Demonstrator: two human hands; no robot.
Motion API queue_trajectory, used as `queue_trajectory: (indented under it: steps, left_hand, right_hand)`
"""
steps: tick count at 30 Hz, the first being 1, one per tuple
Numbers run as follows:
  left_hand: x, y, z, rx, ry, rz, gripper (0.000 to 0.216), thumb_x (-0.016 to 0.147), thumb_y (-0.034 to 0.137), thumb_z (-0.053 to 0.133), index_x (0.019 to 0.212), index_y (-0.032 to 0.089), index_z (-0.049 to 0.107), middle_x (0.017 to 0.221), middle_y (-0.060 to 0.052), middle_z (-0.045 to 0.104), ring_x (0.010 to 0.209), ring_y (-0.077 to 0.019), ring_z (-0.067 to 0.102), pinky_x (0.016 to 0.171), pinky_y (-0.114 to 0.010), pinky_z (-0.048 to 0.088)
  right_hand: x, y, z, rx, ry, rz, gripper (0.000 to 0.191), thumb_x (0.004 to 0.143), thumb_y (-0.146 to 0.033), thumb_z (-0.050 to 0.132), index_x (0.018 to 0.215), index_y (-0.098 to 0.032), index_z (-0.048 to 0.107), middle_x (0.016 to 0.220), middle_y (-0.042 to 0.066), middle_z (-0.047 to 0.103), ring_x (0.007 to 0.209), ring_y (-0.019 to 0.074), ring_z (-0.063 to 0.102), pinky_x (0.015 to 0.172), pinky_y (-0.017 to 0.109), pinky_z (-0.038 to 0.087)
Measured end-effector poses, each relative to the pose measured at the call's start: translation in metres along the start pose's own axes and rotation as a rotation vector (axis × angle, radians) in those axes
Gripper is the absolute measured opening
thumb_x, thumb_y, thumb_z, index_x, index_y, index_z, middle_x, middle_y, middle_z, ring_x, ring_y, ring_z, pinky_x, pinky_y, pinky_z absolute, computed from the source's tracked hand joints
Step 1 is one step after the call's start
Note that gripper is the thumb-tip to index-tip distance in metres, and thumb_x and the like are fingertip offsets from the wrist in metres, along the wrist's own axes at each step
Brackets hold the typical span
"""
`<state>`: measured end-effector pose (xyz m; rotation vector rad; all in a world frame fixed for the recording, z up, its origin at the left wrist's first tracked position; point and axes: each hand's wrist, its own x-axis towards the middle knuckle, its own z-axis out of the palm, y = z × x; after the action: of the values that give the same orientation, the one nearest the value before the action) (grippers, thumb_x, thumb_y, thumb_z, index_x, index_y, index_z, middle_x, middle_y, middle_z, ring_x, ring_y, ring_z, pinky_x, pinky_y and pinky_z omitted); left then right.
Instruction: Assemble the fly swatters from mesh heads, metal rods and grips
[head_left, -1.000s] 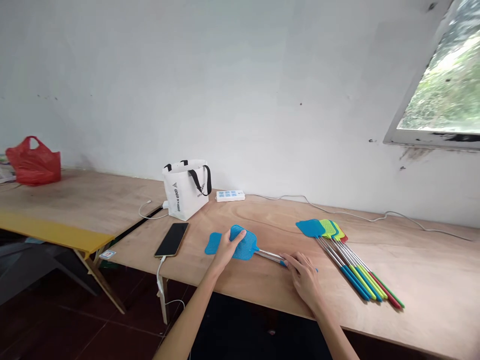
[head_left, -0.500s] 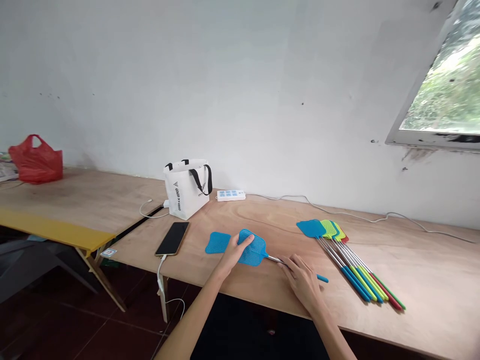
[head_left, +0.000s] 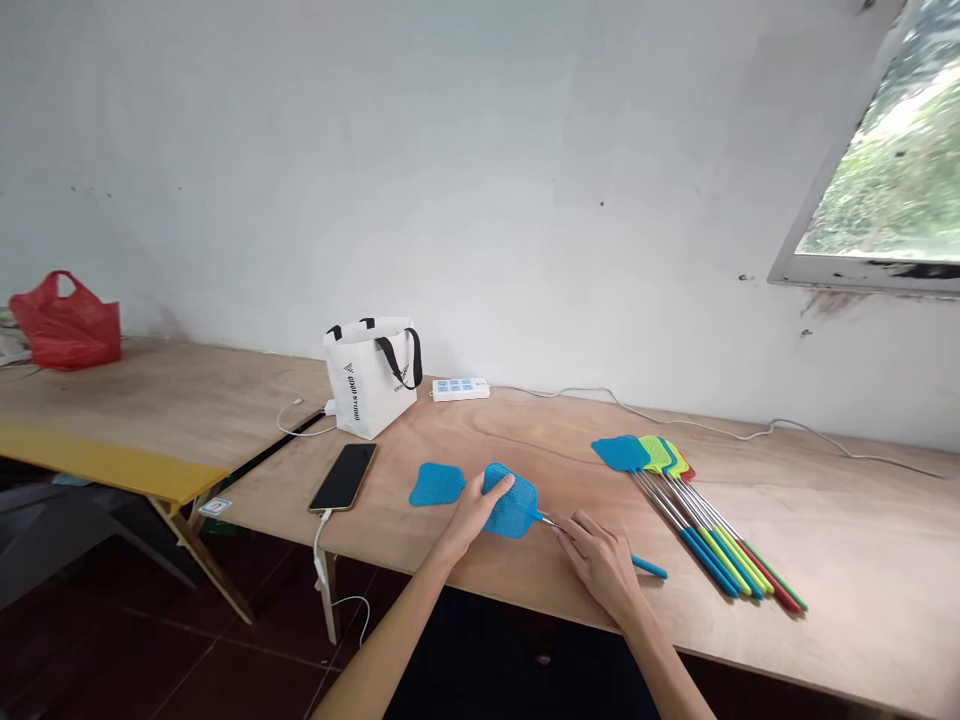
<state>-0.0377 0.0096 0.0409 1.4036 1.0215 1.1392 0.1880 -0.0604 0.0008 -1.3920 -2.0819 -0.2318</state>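
Observation:
My left hand (head_left: 474, 508) pinches the mesh head of a blue fly swatter (head_left: 517, 508), thumb on top. The fingers of my right hand (head_left: 598, 555) are closed round the swatter's thin metal shaft, with the blue handle sticking out to the right. Left of my left hand lies another blue swatter head (head_left: 436, 484) on the table; whatever joins it on its right side is hidden behind my hand. To the right, several fly swatters (head_left: 679, 500) with blue, yellow-green and red heads lie side by side, handles toward the front edge.
A black phone (head_left: 344, 477) on a white cable lies left on the wooden table (head_left: 862, 560). Behind it stands a white bag (head_left: 375, 385) with black handles, beside a power strip (head_left: 460, 389) along the wall. A red plastic bag (head_left: 67, 325) sits on the far-left table.
The held swatter has shifted slightly right, away from the blue head on the table, and its handle sticks out a little farther. Both hands keep their grip.

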Motion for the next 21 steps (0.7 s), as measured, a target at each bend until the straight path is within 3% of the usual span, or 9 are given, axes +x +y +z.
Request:
queue_trajectory:
  steps: [12, 17, 21]
  left_hand:
    - [-0.003, -0.001, 0.008, 0.046, 0.002, 0.05, 0.038, 0.084, 0.059, 0.064, 0.075, 0.022, 0.055, 0.08, -0.004, 0.065, 0.081, -0.0224, 0.061, 0.077, -0.033, 0.049]
    - [0.002, 0.007, -0.01, 0.078, -0.074, 0.064, 0.037, 0.083, 0.057, 0.066, 0.077, 0.022, 0.057, 0.081, -0.005, 0.065, 0.082, -0.0237, 0.062, 0.076, -0.033, 0.049]
    - [0.011, 0.008, -0.04, 0.231, 0.012, 0.112, 0.034, 0.079, 0.053, 0.069, 0.09, 0.021, 0.062, 0.093, -0.006, 0.068, 0.095, -0.0266, 0.064, 0.086, -0.036, 0.049]
  right_hand:
    - [0.0, 0.0, 0.002, 0.01, 0.015, -0.029, 0.041, 0.109, -0.04, 0.032, 0.117, -0.028, 0.071, 0.087, 0.002, 0.07, 0.074, 0.014, 0.07, 0.06, 0.023, 0.04]
    - [0.004, -0.004, -0.001, -0.014, 0.003, -0.029, 0.039, 0.108, -0.041, 0.034, 0.116, -0.029, 0.07, 0.087, 0.004, 0.07, 0.083, 0.0179, 0.067, 0.065, 0.026, 0.042]
    - [0.005, -0.002, 0.001, -0.073, 0.024, 0.04, 0.041, 0.107, -0.044, 0.036, 0.101, -0.028, 0.073, 0.101, 0.006, 0.071, 0.095, 0.0221, 0.064, 0.081, 0.034, 0.045]
